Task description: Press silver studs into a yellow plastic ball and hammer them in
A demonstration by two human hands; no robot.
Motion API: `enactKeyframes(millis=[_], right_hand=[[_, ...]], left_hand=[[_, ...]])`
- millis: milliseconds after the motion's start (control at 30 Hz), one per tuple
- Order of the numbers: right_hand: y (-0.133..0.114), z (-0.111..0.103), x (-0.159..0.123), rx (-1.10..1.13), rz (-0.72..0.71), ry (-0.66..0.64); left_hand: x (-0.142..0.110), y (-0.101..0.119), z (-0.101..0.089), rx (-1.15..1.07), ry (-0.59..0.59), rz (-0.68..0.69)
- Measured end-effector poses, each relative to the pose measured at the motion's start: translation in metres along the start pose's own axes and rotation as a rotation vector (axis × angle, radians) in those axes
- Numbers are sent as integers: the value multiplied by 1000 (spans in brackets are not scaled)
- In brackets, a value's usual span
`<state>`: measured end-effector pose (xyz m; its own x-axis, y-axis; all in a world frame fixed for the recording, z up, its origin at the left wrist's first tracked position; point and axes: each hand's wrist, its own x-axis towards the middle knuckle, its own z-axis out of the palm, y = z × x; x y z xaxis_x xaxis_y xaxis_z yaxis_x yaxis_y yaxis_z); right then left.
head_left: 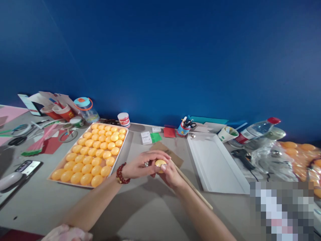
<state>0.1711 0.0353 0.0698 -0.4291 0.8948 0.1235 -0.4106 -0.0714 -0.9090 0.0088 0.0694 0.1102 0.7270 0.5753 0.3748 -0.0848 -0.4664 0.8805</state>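
Both my hands meet at the table's middle around one small yellow ball (pixel 159 163). My left hand (pixel 142 164), with a red bead bracelet on the wrist and a ring, curls its fingers over the ball from the left. My right hand (pixel 171 174) cups the ball from below and the right, fingers closed on it. A thin wooden stick (pixel 193 187) runs under my right wrist toward the table's near edge. To the left lies a white tray (pixel 58 166) packed with several rows of the same yellow balls (pixel 95 152).
An empty white tray (pixel 215 164) lies to the right, with a glue gun (pixel 242 157), plastic bottle (pixel 260 129) and bag of orange balls (pixel 301 157) beyond. Scissors, red paper, cups and a jar crowd the far left. A phone (pixel 25 166) lies at left.
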Motion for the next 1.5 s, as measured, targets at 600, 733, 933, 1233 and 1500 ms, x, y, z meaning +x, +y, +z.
enactKeyframes(millis=[600, 733, 933, 1233, 1500], right_hand=[[-2, -9, 2, 92, -11, 217], [-4, -9, 3, 99, -9, 164], [-1, -13, 1, 143, 24, 138], [22, -32, 14, -743, 50, 156], [37, -28, 11, -1255, 158, 76]], left_hand=[[0, 11, 5, 338, 201, 107], [-2, 11, 5, 448, 213, 89], [-2, 12, 1, 391, 229, 4], [-8, 11, -13, 388, 388, -99], [-7, 11, -16, 346, 379, -93]])
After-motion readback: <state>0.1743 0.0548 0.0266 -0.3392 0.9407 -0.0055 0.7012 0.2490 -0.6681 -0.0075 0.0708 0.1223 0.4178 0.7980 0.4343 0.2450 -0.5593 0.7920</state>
